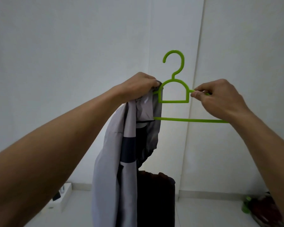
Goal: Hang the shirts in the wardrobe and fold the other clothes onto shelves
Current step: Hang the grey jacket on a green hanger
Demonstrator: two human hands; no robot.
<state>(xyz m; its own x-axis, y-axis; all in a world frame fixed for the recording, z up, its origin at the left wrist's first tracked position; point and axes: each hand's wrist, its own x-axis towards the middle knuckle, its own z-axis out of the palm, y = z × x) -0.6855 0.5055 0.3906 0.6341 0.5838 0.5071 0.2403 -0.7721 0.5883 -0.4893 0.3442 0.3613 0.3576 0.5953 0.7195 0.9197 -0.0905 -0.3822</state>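
Note:
I hold a bright green plastic hanger (175, 89) up in front of a white wall, hook upward. My right hand (218, 99) pinches the hanger's right shoulder arm between thumb and fingers. My left hand (141, 85) grips the collar of a light grey shirt with dark panels (120, 154) at the hanger's left shoulder. The shirt hangs down bunched from the left end, covering that side of the hanger. The right half of the hanger is bare.
A dark suitcase (156, 199) stands on the white floor below the shirt. A white box (64, 197) lies at lower left by the wall. Green and dark red items (259, 208) lie on the floor at lower right. A wall corner runs behind the hanger.

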